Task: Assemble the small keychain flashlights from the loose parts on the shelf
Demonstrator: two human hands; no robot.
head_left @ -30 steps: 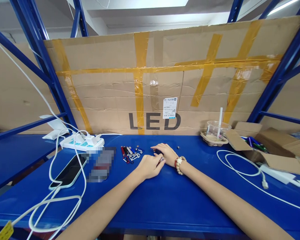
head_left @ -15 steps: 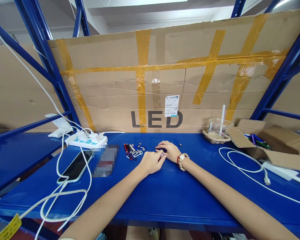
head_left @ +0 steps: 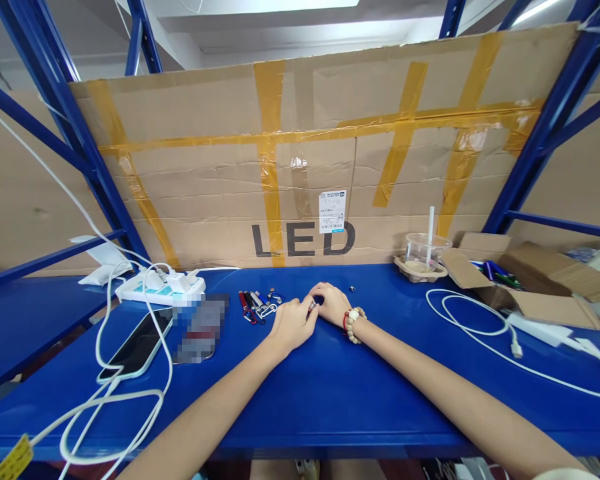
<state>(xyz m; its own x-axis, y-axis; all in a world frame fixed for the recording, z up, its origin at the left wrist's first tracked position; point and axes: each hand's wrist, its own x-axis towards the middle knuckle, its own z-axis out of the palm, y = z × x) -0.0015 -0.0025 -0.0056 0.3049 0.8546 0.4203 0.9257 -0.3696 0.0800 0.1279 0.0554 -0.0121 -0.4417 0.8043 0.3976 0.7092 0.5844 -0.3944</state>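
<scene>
Pinching a small shiny piece (head_left: 312, 306) mid-table, the left hand (head_left: 293, 325) meets the right hand (head_left: 331, 305); right fingers look more curled in than 0.5 s ago, so probably 2 hands on 1 piece now. Right grip: can't tell. Clip-on tubes (head_left: 255, 303) lie left, 1 loose metal bit (head_left: 352, 289) beyond, all on the blue tabletop (head_left: 330, 393).

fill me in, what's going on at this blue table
A person leans both arms over the blue table. The left hand pinches a small shiny piece, and the right hand meets it there, its own grip mostly hidden. Left of the hands lie small tubes with clips, unheld. A tiny metallic part lies just beyond the right hand.
</scene>
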